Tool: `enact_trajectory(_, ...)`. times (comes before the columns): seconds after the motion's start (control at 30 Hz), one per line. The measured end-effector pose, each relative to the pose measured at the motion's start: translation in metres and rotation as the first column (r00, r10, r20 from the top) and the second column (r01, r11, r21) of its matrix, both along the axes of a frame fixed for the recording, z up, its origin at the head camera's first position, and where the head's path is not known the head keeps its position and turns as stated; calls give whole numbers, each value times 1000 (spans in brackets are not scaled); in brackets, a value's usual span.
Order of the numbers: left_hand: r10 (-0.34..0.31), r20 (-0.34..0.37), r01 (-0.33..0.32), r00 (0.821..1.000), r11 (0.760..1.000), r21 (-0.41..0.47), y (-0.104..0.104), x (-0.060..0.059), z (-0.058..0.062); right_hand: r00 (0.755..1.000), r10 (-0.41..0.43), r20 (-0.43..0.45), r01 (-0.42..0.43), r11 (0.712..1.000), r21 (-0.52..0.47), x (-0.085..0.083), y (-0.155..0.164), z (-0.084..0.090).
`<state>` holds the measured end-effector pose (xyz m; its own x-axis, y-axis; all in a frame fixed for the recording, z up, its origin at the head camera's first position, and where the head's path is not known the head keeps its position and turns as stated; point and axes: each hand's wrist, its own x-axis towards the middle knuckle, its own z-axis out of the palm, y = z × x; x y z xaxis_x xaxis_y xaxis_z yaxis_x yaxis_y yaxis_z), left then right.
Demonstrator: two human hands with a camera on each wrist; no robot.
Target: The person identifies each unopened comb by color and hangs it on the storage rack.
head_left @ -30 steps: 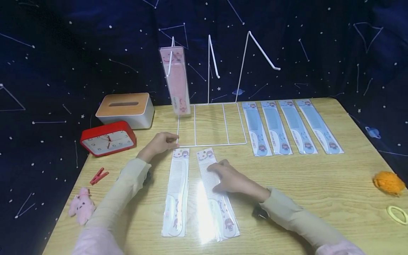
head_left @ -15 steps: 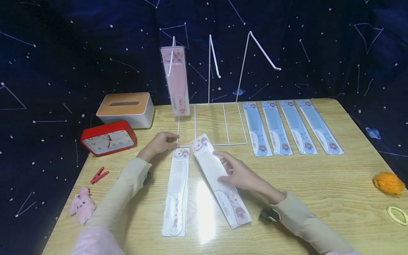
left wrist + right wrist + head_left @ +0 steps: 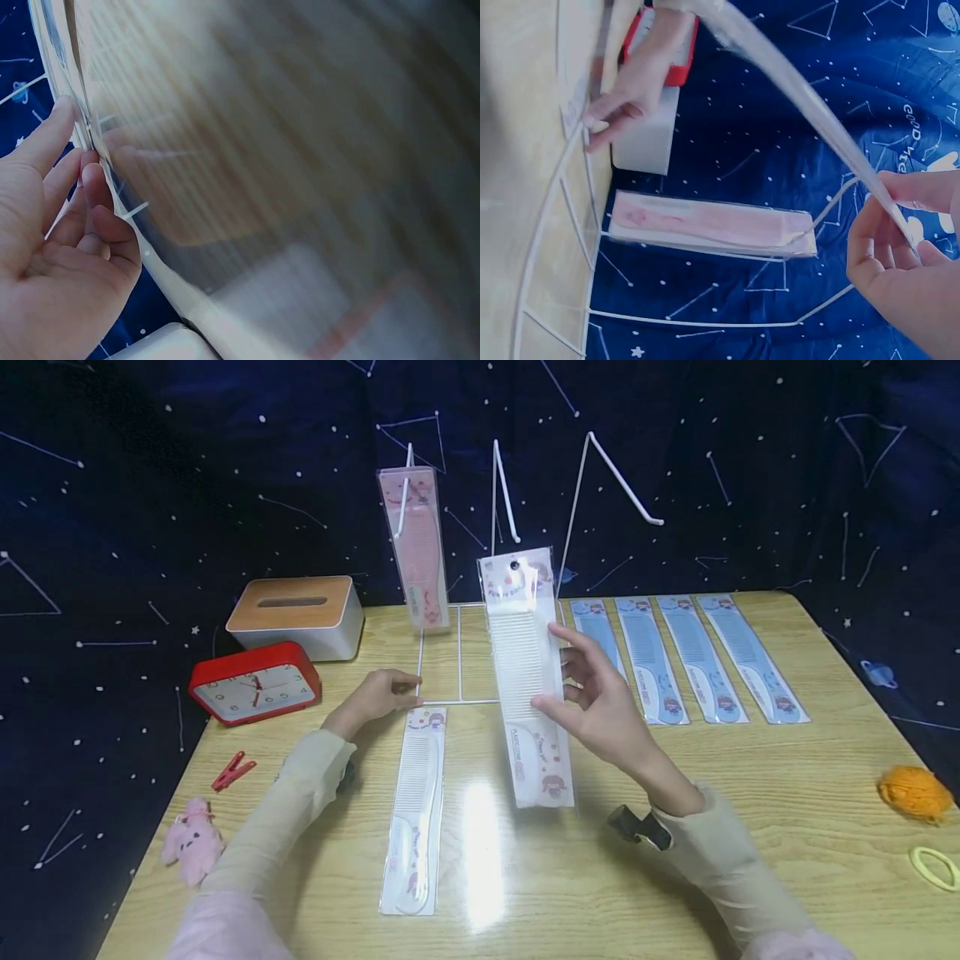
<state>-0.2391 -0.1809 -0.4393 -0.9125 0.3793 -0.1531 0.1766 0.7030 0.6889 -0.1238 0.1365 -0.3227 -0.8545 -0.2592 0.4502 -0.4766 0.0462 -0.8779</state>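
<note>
Head view, surface edges: wooden surface ends at a rounded far-right corner; dark star-print backdrop runs right behind the far edge.
Head view, open room: bare wood in front of and right of the right hand; orange yarn ball and yellow ring sit at the right edge, well apart from the hands.
Head view, rack: white wire display rack stands at the far middle, base flat on the surface, three hooks up; a pink packaged comb hangs on the left hook, the middle and right hooks are bare.
Head view, right hand: right hand pinches the white packaged comb by its right edge, fingers curled. The pack is upright, lifted off the surface, its top hole just below the middle hook.
Head view, left hand: left hand rests on the rack base's near-left corner, fingers loosely bent, gripping nothing I can make out.
Head view, around: second white packaged comb lies flat near the left forearm; four blue packaged combs lie in a row right of the rack; tissue box, red clock, red clothespin and pink plush toy are on the left.
Left wrist view: blurred; fingers lie straight against a thin white wire.
Right wrist view: fingertips pinch the clear pack edge; the pink pack hangs beyond.
</note>
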Motion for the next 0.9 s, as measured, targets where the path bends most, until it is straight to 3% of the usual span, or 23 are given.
enact_trajectory(0.27,4,8,-4,1000,1000,3,0,0,0,995,-97,10,97,995,20,-17,-4,11)
enact_trajectory(0.5,15,16,-15,1000,1000,-6,-2,-2,0,995,-83,55,82,996,23,-37,-8,8)
enact_trajectory(0.73,23,24,-23,999,1000,-3,-3,-3,-1,996,-79,38,78,997,12,-88,-15,1)
enact_trajectory(0.9,17,26,-18,1000,1000,9,-2,-2,-3,992,-96,84,95,995,21,-128,-19,-3)
